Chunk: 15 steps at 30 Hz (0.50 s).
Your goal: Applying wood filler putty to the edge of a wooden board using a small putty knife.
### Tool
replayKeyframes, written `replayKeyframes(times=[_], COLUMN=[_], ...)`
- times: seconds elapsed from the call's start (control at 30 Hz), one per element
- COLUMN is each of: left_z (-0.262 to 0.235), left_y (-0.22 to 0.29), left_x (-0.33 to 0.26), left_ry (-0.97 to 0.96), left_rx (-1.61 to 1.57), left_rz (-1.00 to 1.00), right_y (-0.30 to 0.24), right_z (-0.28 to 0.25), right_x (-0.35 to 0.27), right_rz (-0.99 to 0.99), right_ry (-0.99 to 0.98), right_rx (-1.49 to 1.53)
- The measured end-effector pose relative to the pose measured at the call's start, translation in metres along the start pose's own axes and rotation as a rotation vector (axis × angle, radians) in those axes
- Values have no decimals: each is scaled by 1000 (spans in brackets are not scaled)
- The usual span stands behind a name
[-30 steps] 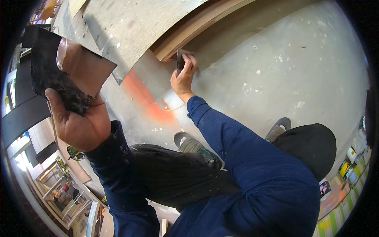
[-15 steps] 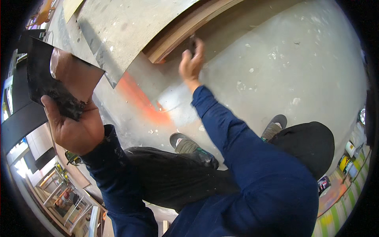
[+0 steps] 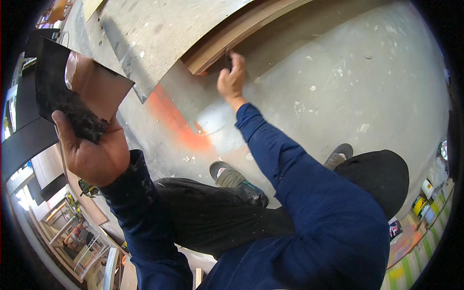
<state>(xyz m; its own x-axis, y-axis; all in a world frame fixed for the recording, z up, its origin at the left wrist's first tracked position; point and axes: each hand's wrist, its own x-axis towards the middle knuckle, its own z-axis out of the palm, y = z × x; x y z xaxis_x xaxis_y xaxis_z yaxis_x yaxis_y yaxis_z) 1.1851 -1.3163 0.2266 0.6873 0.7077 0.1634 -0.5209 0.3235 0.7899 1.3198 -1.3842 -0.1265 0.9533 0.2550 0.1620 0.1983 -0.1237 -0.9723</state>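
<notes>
My left hand [image 3: 99, 157] holds up a black flat sheet [image 3: 50, 79] by its lower edge, thumb in front. On the sheet lies a smooth pinkish-brown layer [image 3: 96, 89] that looks like filler paste; the black around the thumb is scuffed and smeared. My right hand [image 3: 232, 79] reaches forward, closed around a small dark flat tool [image 3: 228, 58], mostly hidden by the fingers. The tool's tip is at the lower edge of a long wooden strip [image 3: 241, 33]; whether it touches cannot be made out. The strip runs under a pale speckled panel [image 3: 154, 41].
Orange overspray [image 3: 171, 121] and a whitish patch mark the grey floor [image 3: 309, 121]. My feet [image 3: 237, 181] stand below the work. Several cans and tubs [image 3: 421, 208] sit at the right on a green-striped cover [image 3: 427, 244]. Wooden frames [image 3: 63, 222] stand at the lower left.
My right hand, with the small dark tool, has shifted left along the wooden strip toward its near end. My left hand still holds the black sheet in nearly the same place.
</notes>
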Motion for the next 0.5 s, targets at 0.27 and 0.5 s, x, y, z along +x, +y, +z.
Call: replayKeyframes(times=[0.27, 0.5], left_z=[-5, 3], left_y=[-5, -28], left_x=[-2, 12], left_ry=[153, 290], left_rx=[25, -58], left_rz=[37, -78], right_y=[-61, -124], right_z=[22, -27], right_x=[-94, -5], right_rz=[-151, 368], right_ry=[-815, -447], right_rx=[401, 1045])
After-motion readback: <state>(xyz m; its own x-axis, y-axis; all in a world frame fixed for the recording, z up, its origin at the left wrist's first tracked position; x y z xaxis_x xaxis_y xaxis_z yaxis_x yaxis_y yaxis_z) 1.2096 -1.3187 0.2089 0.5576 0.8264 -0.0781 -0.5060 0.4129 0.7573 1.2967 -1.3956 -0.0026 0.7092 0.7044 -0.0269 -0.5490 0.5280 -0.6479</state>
